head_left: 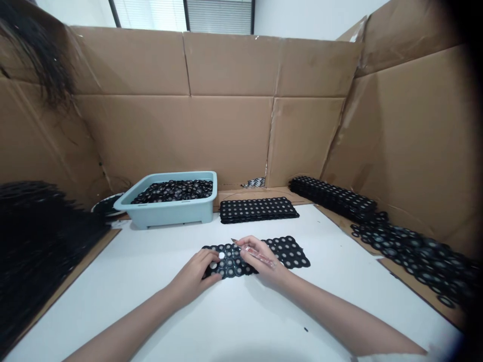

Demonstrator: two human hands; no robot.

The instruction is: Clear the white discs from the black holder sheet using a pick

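A black sheet with rows of round grey-centred cells [287,251] lies flat on the white table, tilted slightly up to the right. My left hand [196,274] rests on its left end, fingers apart, beside a white disc [222,255] on the sheet. Over the middle of the sheet, my right hand [263,259] is closed around a slim pointed tool with a reddish, clear-wrapped handle [258,255]. The tool's dark tip points to the upper left, near the sheet's far edge. My right palm hides part of the sheet.
Behind stand a light blue tub [169,213] of black rings and a stack of black sheets [258,210]. More sheets [332,197] and loose pieces [418,256] line the right. A dark pile [45,261] sits left. Cardboard walls [226,136] surround the table [151,261].
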